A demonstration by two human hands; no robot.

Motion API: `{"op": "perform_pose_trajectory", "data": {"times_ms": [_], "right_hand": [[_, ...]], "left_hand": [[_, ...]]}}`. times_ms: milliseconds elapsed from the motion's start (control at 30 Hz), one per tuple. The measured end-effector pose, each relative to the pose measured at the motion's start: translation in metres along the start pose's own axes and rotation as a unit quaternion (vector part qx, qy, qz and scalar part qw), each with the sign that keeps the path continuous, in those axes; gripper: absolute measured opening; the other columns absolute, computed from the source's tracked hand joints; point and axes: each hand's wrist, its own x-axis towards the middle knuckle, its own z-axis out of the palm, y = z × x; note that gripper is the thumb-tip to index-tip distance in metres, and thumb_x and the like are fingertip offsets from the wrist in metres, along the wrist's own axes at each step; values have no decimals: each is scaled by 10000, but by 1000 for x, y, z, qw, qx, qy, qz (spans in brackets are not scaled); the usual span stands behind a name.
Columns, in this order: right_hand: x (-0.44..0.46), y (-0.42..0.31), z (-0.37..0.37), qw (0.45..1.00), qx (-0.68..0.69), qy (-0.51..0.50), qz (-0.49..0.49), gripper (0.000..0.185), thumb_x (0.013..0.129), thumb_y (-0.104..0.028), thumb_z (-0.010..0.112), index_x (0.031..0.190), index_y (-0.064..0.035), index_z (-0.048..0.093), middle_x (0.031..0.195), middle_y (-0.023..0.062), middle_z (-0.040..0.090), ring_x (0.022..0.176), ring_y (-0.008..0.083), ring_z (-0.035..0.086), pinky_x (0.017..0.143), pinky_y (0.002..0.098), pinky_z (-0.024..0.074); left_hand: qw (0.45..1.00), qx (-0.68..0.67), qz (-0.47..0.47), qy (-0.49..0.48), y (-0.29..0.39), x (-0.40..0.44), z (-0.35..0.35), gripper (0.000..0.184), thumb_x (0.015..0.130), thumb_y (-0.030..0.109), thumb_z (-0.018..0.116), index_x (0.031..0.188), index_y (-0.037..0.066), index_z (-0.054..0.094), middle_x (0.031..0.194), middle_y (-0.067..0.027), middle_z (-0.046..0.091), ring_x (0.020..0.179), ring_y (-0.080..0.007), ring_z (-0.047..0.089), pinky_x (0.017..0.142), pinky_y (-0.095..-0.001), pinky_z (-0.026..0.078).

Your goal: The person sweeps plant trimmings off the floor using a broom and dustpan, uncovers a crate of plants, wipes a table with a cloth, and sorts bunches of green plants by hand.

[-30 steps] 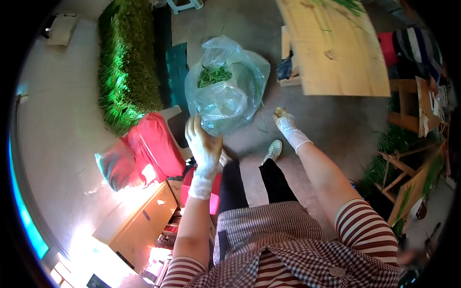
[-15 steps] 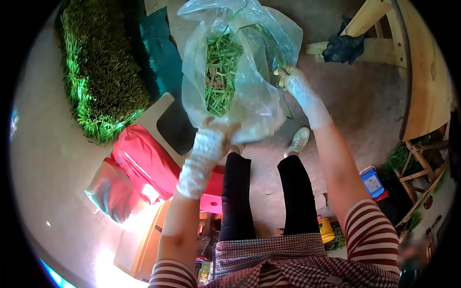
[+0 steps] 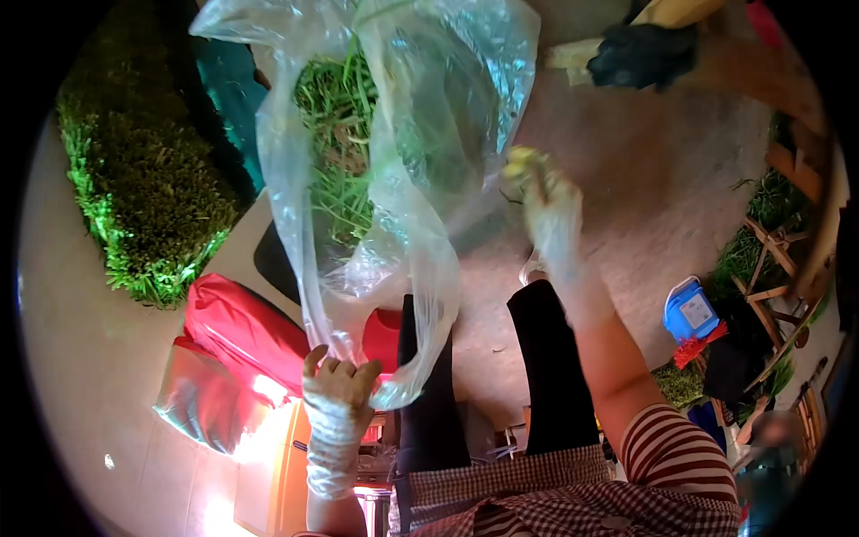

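A large clear plastic bag (image 3: 420, 259) stretches from the top of the view down toward my lap. Cut green grass strands (image 3: 344, 152) show inside its open mouth. My left hand (image 3: 340, 385), in a whitish sleeve-like covering, is closed on the bag's near edge. To the right of the bag, and apart from it, my right hand (image 3: 546, 197) is blurred, with its fingers curled. There is yellow at its fingertips; what they hold, if anything, I cannot make out.
A thick artificial grass roll (image 3: 152, 197) lies at left, beside a red cloth bundle (image 3: 237, 322). A wooden frame with a dark glove (image 3: 640, 55) stands at upper right. A blue container (image 3: 691, 309) sits at right. Another person (image 3: 774, 465) is partly visible at lower right.
My left hand has pulled the bag's edge toward my body, and the bag has stretched nearer and left. My right hand has dropped slightly; the grass strand by it no longer shows.
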Motion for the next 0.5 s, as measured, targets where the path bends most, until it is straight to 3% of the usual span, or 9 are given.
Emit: {"op": "perform_pose_trajectory", "data": {"times_ms": [67, 100, 200, 233, 333, 367, 400, 467, 500], "right_hand": [[29, 187, 33, 961, -274, 29, 1, 573, 815, -316, 658, 1259, -19, 450, 1173, 220, 549, 1077, 317, 565, 803, 407, 505], [29, 213, 52, 898, -424, -24, 117, 817, 757, -414, 690, 1371, -39, 302, 1291, 224, 442, 1168, 331, 483, 853, 429, 476], [19, 268, 95, 826, -535, -81, 159, 846, 754, -456, 668, 1381, -49, 271, 1346, 200, 371, 1225, 316, 408, 875, 425, 456], [16, 305, 103, 832, -546, -47, 85, 755, 755, -439, 662, 1325, -46, 362, 1197, 176, 498, 1059, 273, 529, 813, 394, 480], [10, 369, 111, 831, -519, -199, -2, 546, 793, -371, 635, 1217, -64, 478, 1026, 144, 575, 894, 248, 589, 748, 361, 498], [8, 365, 100, 890, -434, -135, 45, 262, 870, -219, 561, 1093, -82, 547, 847, 75, 585, 703, 176, 576, 654, 293, 493], [8, 338, 85, 960, -236, -73, 129, 207, 888, -185, 534, 1068, -83, 550, 831, 63, 577, 691, 150, 563, 634, 277, 482], [8, 246, 51, 946, 197, 50, 253, 124, 925, -118, 481, 1017, -86, 558, 799, 40, 562, 668, 100, 535, 595, 245, 462], [6, 181, 28, 952, 213, 59, 211, 92, 930, -110, 487, 987, -78, 552, 783, 22, 548, 651, 81, 512, 576, 229, 446]], "left_hand": [[1000, -12, -18, 2, 0, 0, 13, 222, 601, 88, 689, 814, 146, 673, 619, 0, 483, 639, -179, 535, 908, -416, 397], [1000, -3, -22, -1, 1, 0, 19, 226, 594, 93, 695, 812, 151, 675, 623, 6, 470, 637, -169, 524, 908, -420, 402], [999, 3, -24, 39, 3, 8, 39, 271, 549, 108, 748, 799, 174, 668, 641, 38, 438, 635, -127, 502, 899, -443, 425], [998, -1, -16, 54, 2, 8, 46, 283, 546, 108, 761, 801, 180, 663, 647, 43, 429, 637, -120, 502, 897, -441, 427], [997, -38, -3, 68, 9, 1, 45, 314, 542, 102, 789, 807, 197, 651, 657, 49, 399, 642, -108, 502, 887, -435, 430], [996, -65, 7, 56, 11, -2, 39, 307, 559, 146, 772, 836, 203, 652, 649, 48, 380, 638, -114, 498, 886, -438, 429], [998, -54, 24, 34, 16, 0, 31, 355, 593, 160, 723, 941, 203, 668, 642, 43, 386, 644, -124, 510, 860, -421, 439], [997, -65, 18, -26, 25, -6, 15, 439, 621, 154, 661, 1060, 185, 662, 640, 29, 441, 655, -147, 535, 821, -398, 447], [994, -78, 40, -67, 28, -7, 9, 489, 634, 126, 624, 1121, 161, 646, 652, 6, 507, 670, -171, 559, 770, -370, 456]]}}
